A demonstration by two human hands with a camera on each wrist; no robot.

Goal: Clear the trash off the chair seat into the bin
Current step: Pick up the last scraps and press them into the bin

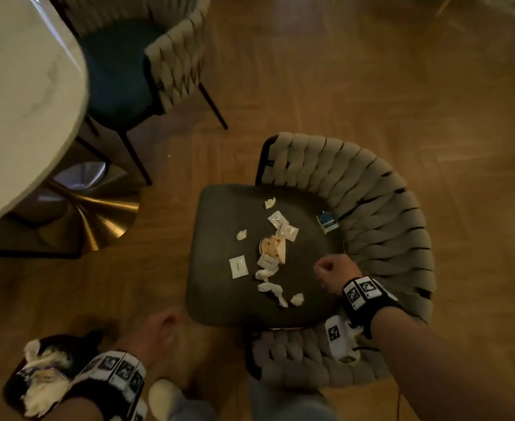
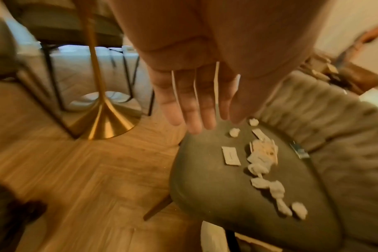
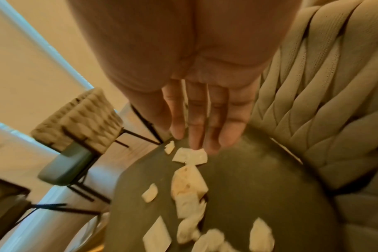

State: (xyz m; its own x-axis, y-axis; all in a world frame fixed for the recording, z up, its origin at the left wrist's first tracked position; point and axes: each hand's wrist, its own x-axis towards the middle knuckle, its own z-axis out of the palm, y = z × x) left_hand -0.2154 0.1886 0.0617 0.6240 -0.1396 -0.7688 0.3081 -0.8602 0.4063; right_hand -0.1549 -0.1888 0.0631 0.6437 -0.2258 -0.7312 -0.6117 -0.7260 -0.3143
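Trash lies scattered on the dark chair seat (image 1: 219, 287): crumpled tissues (image 1: 273, 291), flat white packets (image 1: 238, 266), a spotted wrapper (image 1: 273, 247) and a small blue packet (image 1: 327, 221) by the backrest. My right hand (image 1: 335, 271) hovers over the seat's right side; in the right wrist view its fingers (image 3: 196, 129) are straight, empty and point down near a white packet (image 3: 190, 156). My left hand (image 1: 156, 329) is blurred, off the seat's front-left corner, with fingers (image 2: 194, 105) straight and empty. A black bin (image 1: 46, 375) holding white trash stands on the floor at the lower left.
The chair's woven beige backrest (image 1: 371, 214) wraps the seat's right and near sides. A white round table (image 1: 22, 101) on a gold pedestal (image 1: 98, 214) stands to the left, with a second chair (image 1: 116, 77) behind. My slipper (image 1: 165, 396) is by the bin.
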